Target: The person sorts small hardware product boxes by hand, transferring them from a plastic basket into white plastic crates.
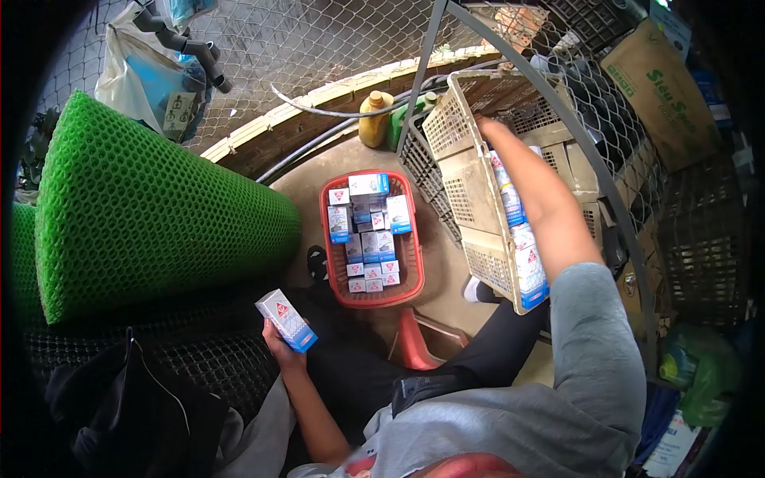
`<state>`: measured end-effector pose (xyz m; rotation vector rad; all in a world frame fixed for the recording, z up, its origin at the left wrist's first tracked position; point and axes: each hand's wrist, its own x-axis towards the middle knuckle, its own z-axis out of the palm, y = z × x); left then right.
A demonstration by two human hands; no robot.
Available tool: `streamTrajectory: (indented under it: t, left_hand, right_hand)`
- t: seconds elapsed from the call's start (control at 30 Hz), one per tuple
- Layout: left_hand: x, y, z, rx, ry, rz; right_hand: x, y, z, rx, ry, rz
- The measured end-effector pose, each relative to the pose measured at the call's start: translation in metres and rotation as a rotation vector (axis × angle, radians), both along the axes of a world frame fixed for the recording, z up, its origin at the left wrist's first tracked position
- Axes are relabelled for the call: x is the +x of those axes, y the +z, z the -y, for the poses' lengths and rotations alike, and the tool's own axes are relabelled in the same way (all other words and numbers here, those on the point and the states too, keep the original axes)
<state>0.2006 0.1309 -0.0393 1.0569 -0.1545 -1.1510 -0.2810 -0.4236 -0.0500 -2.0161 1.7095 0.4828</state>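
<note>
A white and blue box (287,320) with a red triangle mark is held tilted in my left hand (279,344), left of the red basket. My right arm reaches into the beige plastic crate (470,199); my right hand (492,129) is at its far end, its fingers mostly hidden behind the crate's wall. Along the crate's near side stand similar boxes (529,267), beside my forearm. The red basket (420,267) on the floor holds several small white and blue boxes (370,247), some upright and some lying flat.
A large green mesh roll (159,215) lies at the left. Yellow (373,119) and green jugs stand behind the basket, near a chain-link fence (319,40). A dark crate (430,171) leans beside the beige one. At the right are a cardboard sheet (661,95) and green bag (705,374).
</note>
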Motion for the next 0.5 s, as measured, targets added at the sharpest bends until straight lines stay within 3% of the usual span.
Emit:
streamTrajectory:
  t: [0.07,0.13,0.17,0.33,0.4,0.47,0.5]
  left_hand:
    - [0.001,0.0,-0.003,-0.015,-0.022,-0.005]
    - [0.001,0.0,0.0,-0.023,-0.058,-0.009]
    - [-0.001,0.001,0.0,-0.011,-0.035,-0.001]
    - [0.001,-0.004,-0.004,0.003,-0.005,0.011]
    - [0.003,-0.005,-0.003,-0.02,-0.044,0.03]
    - [0.004,-0.003,-0.002,-0.028,-0.063,0.038]
    - [0.003,-0.002,-0.002,-0.035,-0.074,0.043]
  right_hand:
    - [-0.002,-0.01,0.002,-0.015,0.004,-0.047]
    - [0.02,0.063,-0.053,-0.167,-0.264,-0.018]
    - [0.017,0.07,-0.051,-0.092,-0.184,-0.096]
    - [-0.001,0.121,-0.1,-0.284,-0.472,-0.089]
    - [-0.032,0.123,-0.111,-0.649,-0.531,0.057]
    - [-0.06,0.128,-0.119,-0.784,-0.383,0.184]
    - [-0.065,0.134,-0.126,-0.761,-0.434,0.31]
